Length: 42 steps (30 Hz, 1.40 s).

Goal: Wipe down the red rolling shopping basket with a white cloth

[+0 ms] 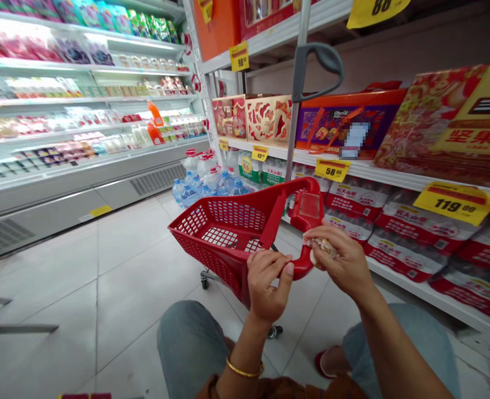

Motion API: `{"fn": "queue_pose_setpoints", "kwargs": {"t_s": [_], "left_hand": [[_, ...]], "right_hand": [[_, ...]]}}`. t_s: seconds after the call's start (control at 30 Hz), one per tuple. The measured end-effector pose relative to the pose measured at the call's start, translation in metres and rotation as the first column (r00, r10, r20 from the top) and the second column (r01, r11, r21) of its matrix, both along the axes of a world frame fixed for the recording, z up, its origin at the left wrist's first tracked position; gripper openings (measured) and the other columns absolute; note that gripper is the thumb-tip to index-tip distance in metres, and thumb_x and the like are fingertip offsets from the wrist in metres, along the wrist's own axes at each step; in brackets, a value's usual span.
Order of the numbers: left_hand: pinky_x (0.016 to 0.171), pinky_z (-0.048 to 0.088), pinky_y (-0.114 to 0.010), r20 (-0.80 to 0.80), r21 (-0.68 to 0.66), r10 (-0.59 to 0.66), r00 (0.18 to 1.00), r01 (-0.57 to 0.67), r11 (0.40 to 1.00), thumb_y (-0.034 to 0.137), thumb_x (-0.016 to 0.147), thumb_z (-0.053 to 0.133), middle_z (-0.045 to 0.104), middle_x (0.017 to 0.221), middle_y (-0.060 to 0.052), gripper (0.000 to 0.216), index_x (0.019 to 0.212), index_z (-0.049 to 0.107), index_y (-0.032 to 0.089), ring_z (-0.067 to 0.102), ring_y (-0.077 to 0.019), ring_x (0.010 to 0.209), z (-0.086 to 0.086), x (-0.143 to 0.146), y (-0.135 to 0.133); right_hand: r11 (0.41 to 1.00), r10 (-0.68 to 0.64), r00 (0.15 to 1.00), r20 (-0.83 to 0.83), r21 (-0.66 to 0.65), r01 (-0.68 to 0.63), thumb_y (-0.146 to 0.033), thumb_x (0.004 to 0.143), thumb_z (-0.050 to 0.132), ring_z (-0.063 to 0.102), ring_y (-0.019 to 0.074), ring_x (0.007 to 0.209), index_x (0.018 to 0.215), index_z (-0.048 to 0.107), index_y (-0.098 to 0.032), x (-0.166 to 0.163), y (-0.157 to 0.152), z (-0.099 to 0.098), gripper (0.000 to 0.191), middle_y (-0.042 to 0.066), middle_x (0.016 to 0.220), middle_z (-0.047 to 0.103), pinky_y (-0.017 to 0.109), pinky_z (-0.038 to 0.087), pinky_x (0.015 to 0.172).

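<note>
A red plastic shopping cart (228,219) with a perforated basket stands in front of my knees, its basket bare inside as far as it shows. My left hand (269,282) is closed over the near left corner of its red handle (305,269). In my right hand (344,257) is a crumpled, whitish-brown cloth or wipe (326,247), pressed against the right side of the handle. My fingers cover part of it, so its exact kind is unclear. A rectangular panel (310,205) sits on the handle's top.
Right of the cart runs a shelf (356,164) with gift boxes and wrapped bottle packs. Water bottles (205,180) stand on the floor beyond it. A grey hooked handle on a metal pole (291,138) rises near the cart. An open refrigerated display (82,183) lines the left.
</note>
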State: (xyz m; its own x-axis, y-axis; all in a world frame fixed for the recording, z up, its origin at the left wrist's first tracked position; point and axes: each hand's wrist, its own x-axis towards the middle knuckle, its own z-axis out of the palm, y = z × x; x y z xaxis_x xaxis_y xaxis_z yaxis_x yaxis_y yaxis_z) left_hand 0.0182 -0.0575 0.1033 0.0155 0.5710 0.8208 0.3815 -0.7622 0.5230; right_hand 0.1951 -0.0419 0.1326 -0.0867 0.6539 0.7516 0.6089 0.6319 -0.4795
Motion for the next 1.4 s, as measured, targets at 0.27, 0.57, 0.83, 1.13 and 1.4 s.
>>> {"fn": "queue_pose_setpoints", "kwargs": {"t_s": [0.27, 0.57, 0.83, 1.13, 1.4], "left_hand": [[0.086, 0.043, -0.039, -0.002, -0.017, -0.009, 1.000, 0.009, 1.000, 0.020, 0.089, 0.055, 0.070, 0.081, -0.002, 0.017, 0.093, 0.072, 0.021, 0.063, -0.0174, 0.080, -0.001, -0.004, -0.003], [0.084, 0.042, -0.038, -0.003, -0.001, -0.033, 0.999, 0.033, 0.999, 0.016, 0.088, 0.053, 0.068, 0.082, -0.002, 0.016, 0.087, 0.068, 0.020, 0.060, -0.0167, 0.080, -0.005, 0.000, -0.005], [0.084, 0.042, -0.039, -0.016, -0.019, -0.062, 0.998, 0.062, 0.998, 0.019, 0.088, 0.053, 0.067, 0.079, -0.002, 0.016, 0.080, 0.066, 0.020, 0.060, -0.0175, 0.079, -0.007, -0.006, -0.006], [0.087, 0.043, -0.040, -0.008, -0.008, -0.070, 0.998, 0.070, 0.998, 0.020, 0.089, 0.054, 0.068, 0.081, -0.003, 0.015, 0.089, 0.069, 0.020, 0.062, -0.0179, 0.081, -0.008, -0.003, -0.003], [0.086, 0.045, -0.039, 0.000, 0.008, -0.064, 0.998, 0.064, 0.998, 0.023, 0.090, 0.054, 0.070, 0.083, -0.004, 0.017, 0.093, 0.070, 0.020, 0.063, -0.0181, 0.083, -0.008, -0.004, -0.003]], "right_hand": [[0.996, -0.049, 0.998, 0.033, 0.079, 0.046, -0.014, 0.081, 0.057, 0.067, 0.0183, 0.088, 0.096, 0.067, -0.023, -0.017, -0.019, 0.004, 0.020, 0.002, 0.090, 0.071, 0.042, 0.051, 0.099], [0.983, -0.067, 0.981, 0.180, 0.179, 0.034, -0.013, 0.084, 0.058, 0.064, 0.0179, 0.084, 0.102, 0.065, -0.020, -0.046, -0.043, 0.004, 0.020, 0.006, 0.089, 0.068, 0.044, 0.052, 0.094], [0.981, -0.043, 0.976, 0.211, 0.192, 0.002, -0.021, 0.087, 0.062, 0.064, 0.0168, 0.082, 0.101, 0.066, -0.020, -0.039, -0.041, 0.002, 0.015, 0.004, 0.088, 0.069, 0.046, 0.051, 0.098], [0.990, -0.028, 0.988, 0.155, 0.139, 0.006, -0.023, 0.088, 0.061, 0.065, 0.0146, 0.080, 0.089, 0.069, -0.022, -0.021, -0.034, 0.007, 0.008, 0.002, 0.084, 0.069, 0.049, 0.039, 0.112], [0.994, -0.044, 0.999, 0.019, 0.106, 0.041, -0.026, 0.088, 0.062, 0.068, 0.0174, 0.088, 0.089, 0.071, -0.024, 0.003, -0.014, -0.001, 0.009, 0.002, 0.087, 0.072, 0.051, 0.043, 0.108]]}}
